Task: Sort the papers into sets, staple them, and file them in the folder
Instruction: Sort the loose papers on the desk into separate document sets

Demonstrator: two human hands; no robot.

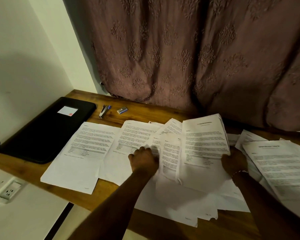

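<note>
Black folder [47, 129], white papers [81, 153], mauve floral-patterned curtain [180, 49]

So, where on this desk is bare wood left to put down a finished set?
Bare wood: the back strip between the staple box and the curtain, and the front-left corner between the folder and the leftmost sheet. The middle and right are crowded with overlapping papers.

The folder [47, 129] is laid at the left end of the table [145, 110]. The stapler [103, 110] and the staple box [122, 110] are set just right of it, behind the papers [93, 144], which are spread rightward across the table.
</note>
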